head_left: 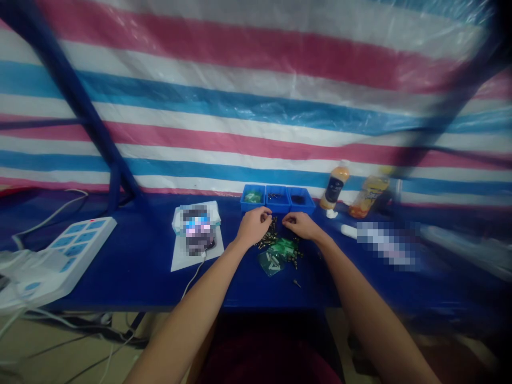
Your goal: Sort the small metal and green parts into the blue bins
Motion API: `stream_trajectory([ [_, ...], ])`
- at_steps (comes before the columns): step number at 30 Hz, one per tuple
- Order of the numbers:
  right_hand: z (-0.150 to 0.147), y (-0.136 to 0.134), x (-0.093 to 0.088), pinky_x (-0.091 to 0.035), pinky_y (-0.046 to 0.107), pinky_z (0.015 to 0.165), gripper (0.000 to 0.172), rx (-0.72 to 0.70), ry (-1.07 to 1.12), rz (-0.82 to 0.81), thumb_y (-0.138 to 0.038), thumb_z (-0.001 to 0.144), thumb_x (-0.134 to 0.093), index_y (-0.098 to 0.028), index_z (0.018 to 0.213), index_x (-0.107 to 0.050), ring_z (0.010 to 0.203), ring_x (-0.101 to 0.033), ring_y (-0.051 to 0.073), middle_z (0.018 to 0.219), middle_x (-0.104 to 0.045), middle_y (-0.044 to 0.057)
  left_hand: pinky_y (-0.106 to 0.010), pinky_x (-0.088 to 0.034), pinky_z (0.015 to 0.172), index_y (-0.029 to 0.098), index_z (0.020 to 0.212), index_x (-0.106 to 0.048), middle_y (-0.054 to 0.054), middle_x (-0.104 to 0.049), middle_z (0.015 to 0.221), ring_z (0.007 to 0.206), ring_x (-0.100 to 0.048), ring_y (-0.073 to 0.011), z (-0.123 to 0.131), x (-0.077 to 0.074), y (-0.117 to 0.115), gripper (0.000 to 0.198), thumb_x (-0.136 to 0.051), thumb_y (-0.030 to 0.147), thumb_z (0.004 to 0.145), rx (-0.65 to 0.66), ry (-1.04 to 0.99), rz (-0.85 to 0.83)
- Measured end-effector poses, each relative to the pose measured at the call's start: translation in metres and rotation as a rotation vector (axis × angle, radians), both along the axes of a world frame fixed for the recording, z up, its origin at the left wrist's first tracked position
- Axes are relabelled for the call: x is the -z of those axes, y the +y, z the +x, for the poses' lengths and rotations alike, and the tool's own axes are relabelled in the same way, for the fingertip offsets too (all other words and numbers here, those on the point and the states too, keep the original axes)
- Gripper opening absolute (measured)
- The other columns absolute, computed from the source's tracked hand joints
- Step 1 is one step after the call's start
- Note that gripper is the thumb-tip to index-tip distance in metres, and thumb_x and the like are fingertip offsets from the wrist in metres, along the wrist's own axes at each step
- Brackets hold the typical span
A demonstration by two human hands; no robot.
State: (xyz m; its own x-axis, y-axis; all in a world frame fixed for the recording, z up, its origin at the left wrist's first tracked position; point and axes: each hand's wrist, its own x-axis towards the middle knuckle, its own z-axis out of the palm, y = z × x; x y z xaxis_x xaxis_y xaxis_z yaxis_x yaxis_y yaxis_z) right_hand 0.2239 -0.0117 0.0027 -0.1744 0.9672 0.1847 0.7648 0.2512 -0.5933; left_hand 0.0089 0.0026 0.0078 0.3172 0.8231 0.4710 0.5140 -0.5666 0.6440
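My left hand (254, 226) is closed, fingertips pinched together, above a pile of small brass-coloured metal parts (267, 241). Whatever it may hold is too small to make out. A short way to its right, my right hand (302, 225) is also curled in a pinch, and its fingertips hide any small piece between them. Nearer me lie green plastic bags (285, 246) and a clear bag of white pieces (272, 262). Just beyond my hands stand three joined blue bins: the left bin (253, 198) holds greenish bags, the middle bin (277, 198) small metal parts, the right bin (301, 199) dark bits.
A phone (199, 232) on white paper, with a cable, lies left. Further left is a large power strip (72, 250). Two drink bottles, an orange one (335, 186) and a yellow-labelled one (370, 196), stand back right. One loose metal piece (296, 283) lies near the table's front edge.
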Motion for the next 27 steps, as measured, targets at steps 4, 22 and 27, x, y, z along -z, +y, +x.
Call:
stream_trajectory([
  [4, -0.005, 0.0, -0.002, -0.051, 0.029, 0.079, 0.024, -0.047, 0.36, -0.05, -0.029, 0.077, -0.067, -0.014, 0.095, -0.074, 0.082, -0.069, 0.019, 0.087, -0.075, 0.007, -0.026, -0.048, 0.07, 0.022, 0.104, -0.069, -0.001, -0.071, 0.081, 0.074, -0.064, -0.0157, 0.001, -0.003, -0.003, 0.024, -0.057, 0.029, 0.086, 0.107, 0.033, -0.003],
  [22, -0.024, -0.007, -0.017, -0.05, 0.033, 0.084, 0.031, -0.068, 0.565, 0.071, -0.045, 0.078, -0.068, -0.017, 0.091, -0.07, 0.087, -0.065, 0.02, 0.091, -0.072, 0.007, -0.025, -0.04, 0.063, 0.018, 0.086, -0.068, 0.0, -0.066, 0.072, 0.067, -0.058, -0.0145, 0.007, -0.011, -0.013, 0.039, -0.044, 0.048, 0.095, 0.169, -0.088, -0.081],
  [27, -0.021, -0.006, -0.013, -0.047, 0.027, 0.069, 0.035, -0.114, 0.564, 0.032, -0.052, 0.083, -0.061, -0.018, 0.091, -0.062, 0.07, -0.057, 0.014, 0.079, -0.064, 0.001, -0.026, -0.04, 0.064, 0.018, 0.08, -0.066, 0.0, -0.065, 0.069, 0.067, -0.059, -0.0156, 0.003, -0.009, -0.01, 0.045, -0.04, 0.051, 0.096, 0.043, -0.103, -0.049],
])
